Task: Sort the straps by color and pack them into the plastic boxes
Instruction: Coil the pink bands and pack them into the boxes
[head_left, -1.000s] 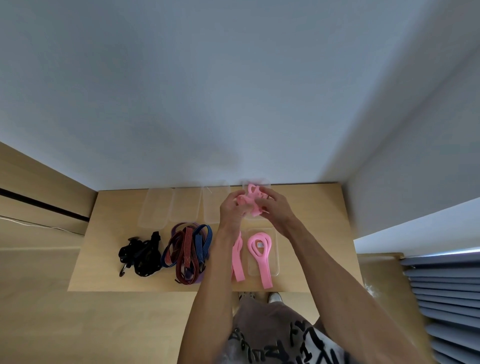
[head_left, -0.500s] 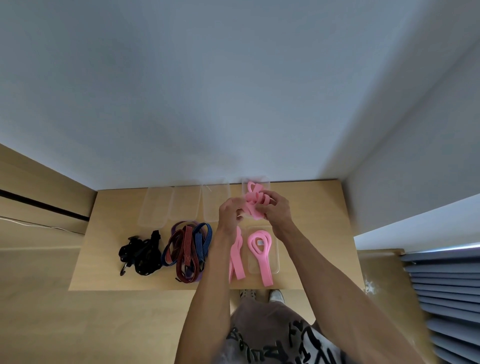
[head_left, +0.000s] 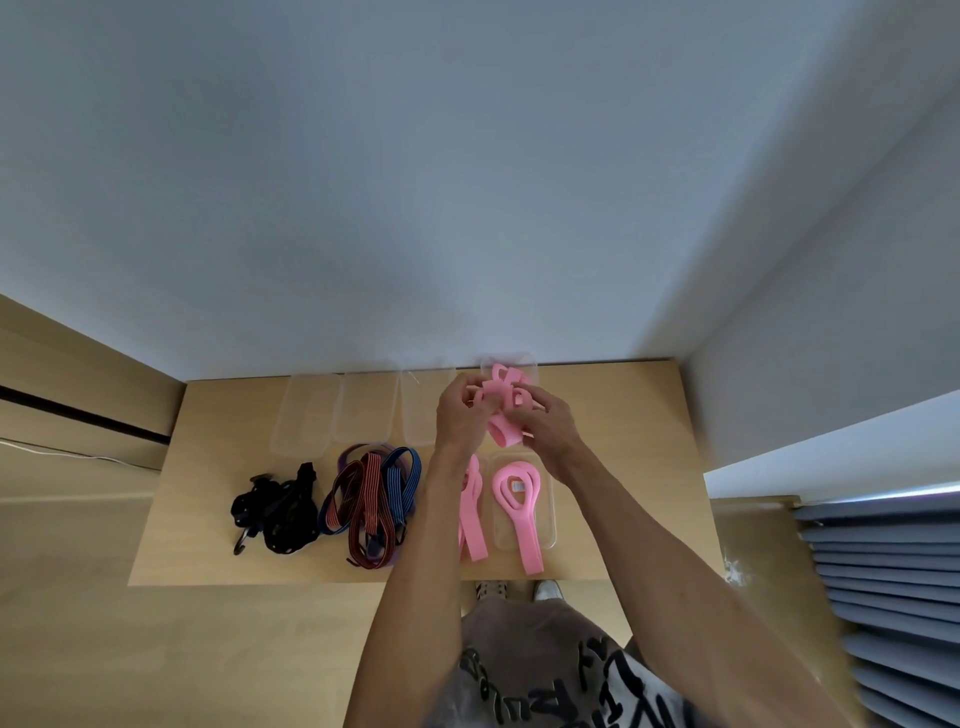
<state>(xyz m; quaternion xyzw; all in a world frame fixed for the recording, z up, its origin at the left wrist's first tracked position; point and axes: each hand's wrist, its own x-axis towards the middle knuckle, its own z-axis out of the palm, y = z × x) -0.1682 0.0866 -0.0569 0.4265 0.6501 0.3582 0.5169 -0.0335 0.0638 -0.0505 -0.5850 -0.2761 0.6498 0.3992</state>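
Observation:
Both hands hold a bundle of folded pink straps (head_left: 506, 402) over the far right clear plastic box (head_left: 531, 364) by the wall. My left hand (head_left: 460, 415) pinches the bundle's left side and my right hand (head_left: 545, 428) grips its right side. Another looped pink strap (head_left: 519, 512) lies on a clear lid or box (head_left: 550, 519) near the front edge, and a further pink strap (head_left: 470, 525) lies beside it, partly hidden by my left forearm. A black strap pile (head_left: 278, 509) and a red, blue and purple strap pile (head_left: 371, 499) lie to the left.
Three clear plastic boxes (head_left: 306, 415) (head_left: 363, 408) (head_left: 423, 402) stand in a row along the wall on the small wooden table (head_left: 623, 467). A wall rises right behind the table, and window blinds (head_left: 883, 571) hang at the right.
The pink bundle and both hands have shifted slightly toward the far right box by the wall, and the fingers have regripped the folded loops.

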